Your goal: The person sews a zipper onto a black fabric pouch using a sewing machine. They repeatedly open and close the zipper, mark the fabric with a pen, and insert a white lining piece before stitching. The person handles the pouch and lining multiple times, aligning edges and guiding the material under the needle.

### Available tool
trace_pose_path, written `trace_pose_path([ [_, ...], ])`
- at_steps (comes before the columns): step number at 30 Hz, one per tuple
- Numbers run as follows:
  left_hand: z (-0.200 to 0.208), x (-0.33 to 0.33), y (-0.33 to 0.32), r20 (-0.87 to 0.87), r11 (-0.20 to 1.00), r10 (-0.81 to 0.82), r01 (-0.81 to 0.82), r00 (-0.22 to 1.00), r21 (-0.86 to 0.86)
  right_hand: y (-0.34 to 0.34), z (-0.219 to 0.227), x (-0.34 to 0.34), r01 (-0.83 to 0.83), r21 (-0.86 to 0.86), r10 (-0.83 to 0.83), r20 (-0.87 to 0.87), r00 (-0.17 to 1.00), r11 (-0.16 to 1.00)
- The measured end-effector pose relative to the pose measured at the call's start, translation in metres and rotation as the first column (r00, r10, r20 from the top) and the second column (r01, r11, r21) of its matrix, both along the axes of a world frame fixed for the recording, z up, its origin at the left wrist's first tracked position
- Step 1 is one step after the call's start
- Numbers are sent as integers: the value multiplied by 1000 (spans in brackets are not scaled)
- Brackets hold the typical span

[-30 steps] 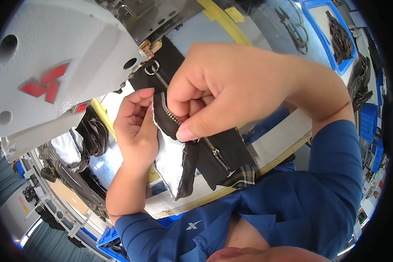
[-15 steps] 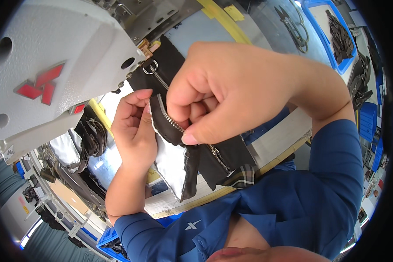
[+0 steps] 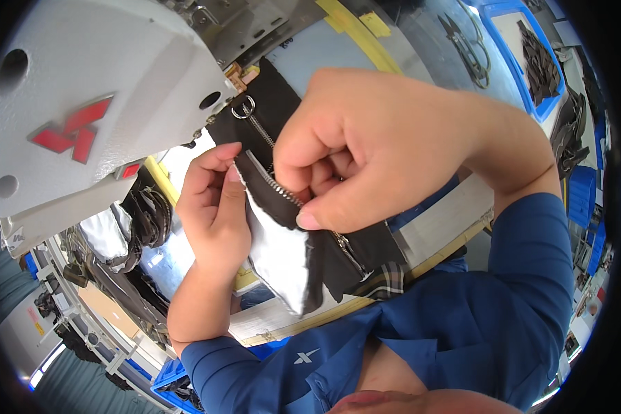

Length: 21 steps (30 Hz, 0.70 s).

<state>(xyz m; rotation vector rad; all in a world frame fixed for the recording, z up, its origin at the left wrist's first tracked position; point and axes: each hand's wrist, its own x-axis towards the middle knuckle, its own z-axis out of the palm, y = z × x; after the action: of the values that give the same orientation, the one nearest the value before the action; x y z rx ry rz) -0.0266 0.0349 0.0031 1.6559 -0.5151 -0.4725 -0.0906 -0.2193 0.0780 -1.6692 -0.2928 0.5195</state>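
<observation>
Left hand (image 3: 217, 207): set upright over its wrist, turned with the palm toward the cloth, with the thumb raised along the near side and the other digits bent over behind.
Left fingers: closed on the upper left edge of the zippered piece (image 3: 274, 208) (firmness of grip impossible to tell from here).
Left forearm (image 3: 200, 297): slanted upward out of a short blue sleeve, well apart from the right one.
Right hand (image 3: 386, 152): arched over the cloth, held nearer the camera, with the thumb pointing down and to the left.
Right fingers: pinching between thumb and forefinger at the lower end of the metal teeth (image 3: 281, 191), with the rest curled in toward the palm.
Right forearm (image 3: 500, 131): angled in from the right, sharply bent at the elbow.
Zippered piece: held between both hands, with white lining (image 3: 277, 259) hanging below the dark strip.
Lower cloth (image 3: 328, 276): spread beneath on the surface (image 3: 445, 210), black, with a metal ring (image 3: 243, 107) near the far end and plaid fabric (image 3: 388, 279) at the near end.
Machine head (image 3: 145, 90): just beside the ring, at upper left, pale grey.
Dark stack (image 3: 155, 217): left of the left hand.
Scissors (image 3: 468, 52): at upper right, near a blue tray (image 3: 550, 107) of dark strips (image 3: 539, 65).
</observation>
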Motion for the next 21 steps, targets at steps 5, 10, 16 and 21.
trace_pose_path([
  [5, 10, -3, 0, 23, 990, 3, 1, 1000, -141, -3, 0, 3, 97, -86, -88, 98, 991, 992],
  [10, 9, -9, 8, 259, 980, -112, 150, 959, -130, 8, -22, 2, 232, -220, -86, 523, 848, 948],
  [16, 13, -18, 0, 289, 960, -95, 164, 953, -225, 22, -41, -4, 373, -290, -55, 721, 691, 882],
  [21, 18, -14, 6, 575, 984, -93, 164, 813, -72, 16, -35, -3, 396, -250, 134, 945, 297, 884],
])
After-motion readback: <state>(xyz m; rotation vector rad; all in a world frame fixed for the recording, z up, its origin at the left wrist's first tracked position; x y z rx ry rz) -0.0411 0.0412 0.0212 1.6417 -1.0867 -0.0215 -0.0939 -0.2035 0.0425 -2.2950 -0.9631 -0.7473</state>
